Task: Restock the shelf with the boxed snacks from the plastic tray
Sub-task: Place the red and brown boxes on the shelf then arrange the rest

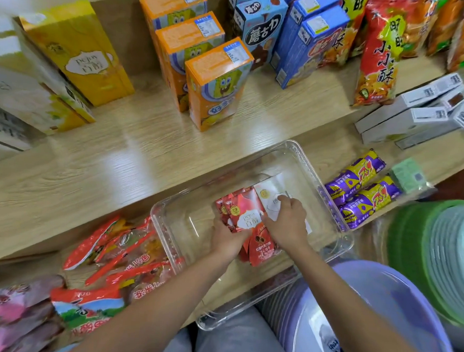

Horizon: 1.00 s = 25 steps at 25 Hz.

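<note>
**newbie_stocker:** ok so the clear plastic tray point(171, 207) sits at the near edge of the pale wooden shelf point(120, 155). The boxes left in it are bunched in the near-right part: a fan of flat red snack boxes point(246, 211), with one flat white snack box point(268, 193) touching them on the right. Best way to get them out?

**aisle9vet:** Looks like you're mid-grab. Your left hand point(227, 236) has its fingers curled round the left edge of the red ones, so that side is clamped. Your right hand point(286, 220) has bent fingers gripping the white one, with the thumb tucked at the seam between white and red. I'd guess that red fan is slippery. Square it up against the tray floor first, squeeze both hands toward each other, then lift the lot as one block. Don't yank on one corner or they'll splay.

**newbie_stocker:** and where do they go?

**aisle9vet:** My bet is far left, next to the tall yellow boxes point(79, 52), since they have the same white label badge. There's bare board between those and the orange cartoon boxes point(211, 79). Stand them upright, faces out.
</note>
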Each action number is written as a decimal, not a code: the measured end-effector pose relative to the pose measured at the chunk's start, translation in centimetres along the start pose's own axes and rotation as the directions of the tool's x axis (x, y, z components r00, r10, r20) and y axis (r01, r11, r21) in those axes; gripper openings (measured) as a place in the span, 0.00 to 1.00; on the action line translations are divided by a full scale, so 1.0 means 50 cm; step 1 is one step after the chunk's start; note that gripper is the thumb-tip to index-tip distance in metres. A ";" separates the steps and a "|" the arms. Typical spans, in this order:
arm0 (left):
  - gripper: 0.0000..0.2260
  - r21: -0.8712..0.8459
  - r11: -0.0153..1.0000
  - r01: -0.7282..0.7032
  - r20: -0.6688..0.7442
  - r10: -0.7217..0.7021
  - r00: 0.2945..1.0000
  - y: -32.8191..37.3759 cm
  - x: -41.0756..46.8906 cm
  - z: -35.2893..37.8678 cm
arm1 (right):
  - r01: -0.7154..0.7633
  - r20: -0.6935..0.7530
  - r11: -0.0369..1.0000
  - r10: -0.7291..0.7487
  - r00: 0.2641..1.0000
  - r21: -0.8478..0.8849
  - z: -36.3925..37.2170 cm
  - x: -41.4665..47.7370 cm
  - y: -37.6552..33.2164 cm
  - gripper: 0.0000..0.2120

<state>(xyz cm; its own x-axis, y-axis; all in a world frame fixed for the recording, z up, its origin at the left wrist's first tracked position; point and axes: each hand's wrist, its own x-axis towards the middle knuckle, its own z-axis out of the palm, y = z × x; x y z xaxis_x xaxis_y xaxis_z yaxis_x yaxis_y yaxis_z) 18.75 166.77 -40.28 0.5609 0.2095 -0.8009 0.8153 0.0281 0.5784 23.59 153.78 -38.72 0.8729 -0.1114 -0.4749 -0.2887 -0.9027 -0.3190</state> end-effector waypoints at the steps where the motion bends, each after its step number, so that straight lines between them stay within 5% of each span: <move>1: 0.27 -0.038 0.999 0.010 -0.010 -0.010 1.000 0.002 0.002 0.008 | 0.004 -0.046 1.000 -0.005 0.999 -0.030 0.005 -0.001 0.001 0.31; 6: 0.27 -0.163 0.981 0.108 -0.052 -0.117 0.992 0.006 0.018 0.029 | -0.021 -0.085 0.997 0.016 0.996 -0.068 0.028 -0.005 0.011 0.37; 11: 0.15 -0.252 0.959 0.129 0.013 -0.130 0.991 -0.007 0.024 0.006 | -0.035 -0.090 0.993 0.025 0.996 -0.110 0.035 -0.003 0.012 0.35; 16: 0.27 -0.320 0.931 0.175 0.091 -0.154 0.984 -0.003 0.011 -0.010 | -0.053 -0.082 0.995 0.046 0.996 -0.085 0.034 -0.009 0.004 0.32; 19: 0.25 -0.279 0.947 0.160 0.186 -0.110 0.976 0.006 0.000 -0.028 | -0.041 -0.079 0.996 0.034 0.996 -0.083 0.024 -0.017 -0.001 0.29; 23: 0.28 -0.210 0.978 0.011 0.225 0.038 0.974 0.025 -0.029 -0.066 | 0.096 0.043 0.992 -0.100 0.994 0.085 -0.008 -0.021 -0.002 0.27; 25: 0.29 -0.209 0.977 -0.042 0.237 0.092 0.967 0.034 -0.047 -0.098 | 0.081 0.202 0.938 -0.156 0.967 0.337 -0.036 -0.025 -0.009 0.27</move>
<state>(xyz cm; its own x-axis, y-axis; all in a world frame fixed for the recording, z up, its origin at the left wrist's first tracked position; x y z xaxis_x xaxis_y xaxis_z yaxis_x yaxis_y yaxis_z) 18.09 171.12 -36.65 0.6516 -0.0269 -0.7581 0.7431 0.2234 0.6308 23.35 153.57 -36.50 0.8099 0.1171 -0.5747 -0.3322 -0.7159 -0.6141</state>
